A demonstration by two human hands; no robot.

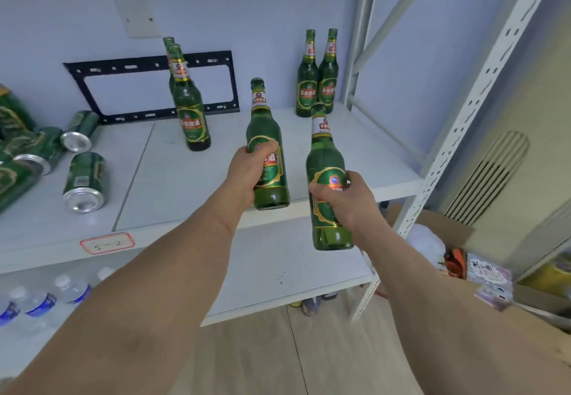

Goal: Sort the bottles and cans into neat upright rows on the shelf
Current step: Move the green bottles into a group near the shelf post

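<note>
Head view: left hand (pixel 247 169) wrapped around a green bottle (pixel 267 144) at label height, base at the front of the shelf (pixel 370 153), whether touching cannot be told. Right hand (pixel 346 200) clasps a second bottle (pixel 329 178), held off the front edge, base lower than the shelf surface. Both long axes near vertical. Upright pair (pixel 318 76) stands at rear right, beyond and slightly right of both hands; right hand nearer to it. Another upright pair (pixel 187 98) mid-shelf. Cans (pixel 83 181) lie on their sides at left, unsorted
</note>
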